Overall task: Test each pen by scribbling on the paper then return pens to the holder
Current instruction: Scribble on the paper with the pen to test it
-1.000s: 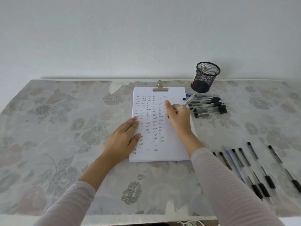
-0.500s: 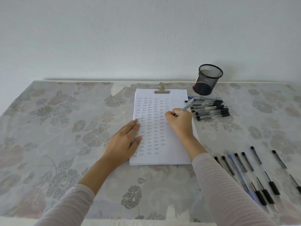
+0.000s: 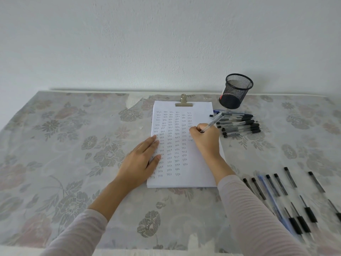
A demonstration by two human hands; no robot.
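While gripped by the right hand point(image 3: 206, 139), pen point(image 3: 212, 122) over paper point(image 3: 201, 174) of "test" rows.

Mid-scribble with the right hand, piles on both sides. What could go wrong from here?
1. The pile of pens beside the right hand is loose and close; pulling the held pen away might knock or scatter it.
2. Two groups, that pile and the spread pens near the right sleeve, might get mixed up.
3. The mesh holder looks light; a dropped pen may tip it.
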